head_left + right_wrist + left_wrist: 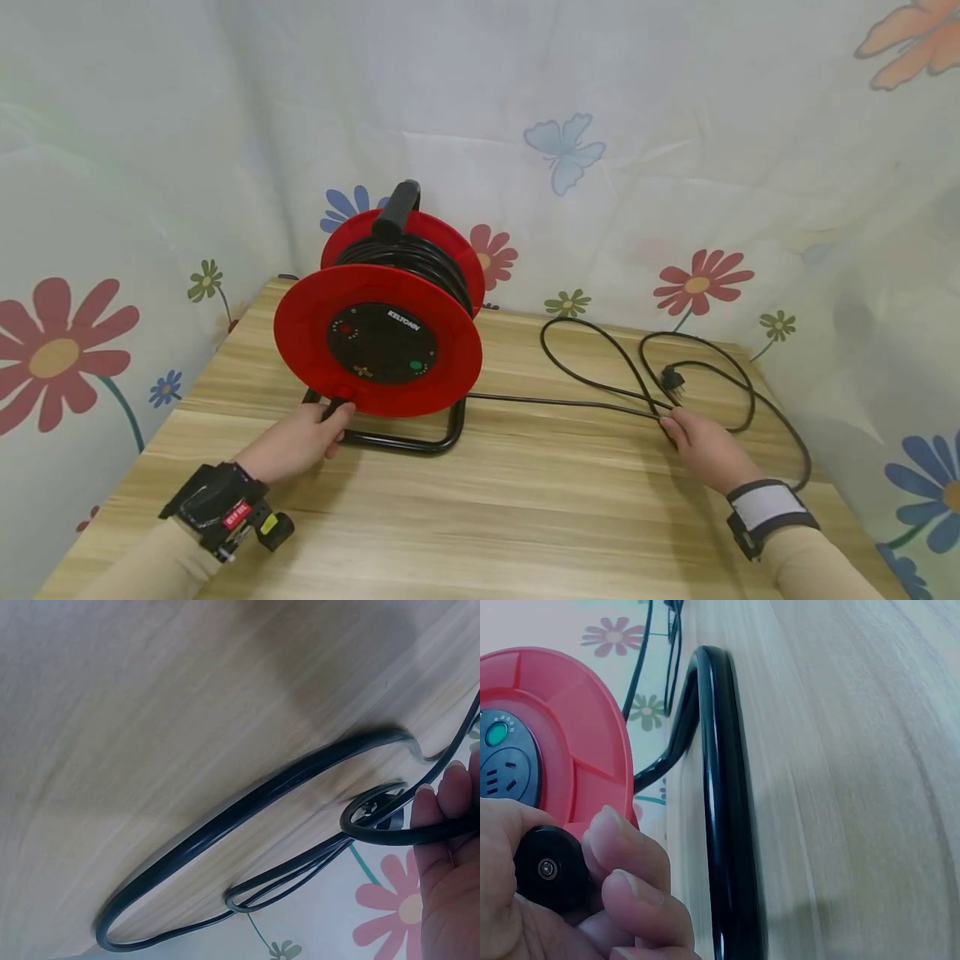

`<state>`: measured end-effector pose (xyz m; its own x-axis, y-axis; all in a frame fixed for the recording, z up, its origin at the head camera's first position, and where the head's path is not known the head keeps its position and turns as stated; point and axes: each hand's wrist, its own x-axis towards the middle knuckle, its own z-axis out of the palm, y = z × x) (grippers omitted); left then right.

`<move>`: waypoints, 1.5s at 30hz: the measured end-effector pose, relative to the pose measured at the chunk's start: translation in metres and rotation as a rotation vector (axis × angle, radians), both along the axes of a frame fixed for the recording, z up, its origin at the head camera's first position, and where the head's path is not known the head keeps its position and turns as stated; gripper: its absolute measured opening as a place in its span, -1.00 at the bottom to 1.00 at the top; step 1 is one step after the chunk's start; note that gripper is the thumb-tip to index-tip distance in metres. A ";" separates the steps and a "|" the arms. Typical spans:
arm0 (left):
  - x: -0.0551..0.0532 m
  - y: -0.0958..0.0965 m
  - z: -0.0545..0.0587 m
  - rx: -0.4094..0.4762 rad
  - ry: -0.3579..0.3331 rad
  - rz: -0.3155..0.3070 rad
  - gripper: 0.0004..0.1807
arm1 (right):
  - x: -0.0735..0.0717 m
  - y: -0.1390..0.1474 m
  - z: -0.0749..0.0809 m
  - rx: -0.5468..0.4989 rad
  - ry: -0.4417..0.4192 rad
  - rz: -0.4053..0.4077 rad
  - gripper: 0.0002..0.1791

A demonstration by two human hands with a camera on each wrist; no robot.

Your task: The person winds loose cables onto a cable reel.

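A red cable reel [378, 400] with a black centre panel and black cable wound inside stands on its tubular frame [420, 446] at the left of the table. My left hand [296, 442] grips the reel's black crank knob [551, 862] low on the front disc, with fingers and thumb curled round it. Off to the right, my right hand [708, 450] holds the black cable [555, 400], which runs from the reel to these fingers. In the right wrist view, the cable crosses the fingers [442, 802]. Beyond this hand, the loose cable lies in loops.
The black plug [672, 380] rests among the cable loops at the right. A carry handle [397, 210] tops the reel. Behind the wooden table [480, 517] hangs a white curtain [465, 92] printed with flowers and butterflies, close to the reel's back.
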<state>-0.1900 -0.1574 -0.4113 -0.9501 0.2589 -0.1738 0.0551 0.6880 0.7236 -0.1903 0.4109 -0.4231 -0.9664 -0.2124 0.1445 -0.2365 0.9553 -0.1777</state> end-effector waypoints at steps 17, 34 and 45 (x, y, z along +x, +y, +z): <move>0.005 -0.009 0.009 0.036 -0.015 0.041 -0.33 | -0.002 -0.006 0.003 0.000 -0.035 0.005 -0.73; 0.009 -0.027 0.022 0.064 0.063 0.157 -0.27 | -0.012 -0.029 -0.007 0.009 -0.043 0.058 -0.70; 0.011 -0.033 0.045 0.085 0.126 0.173 -0.29 | -0.019 -0.050 -0.001 0.032 -0.039 0.101 -0.71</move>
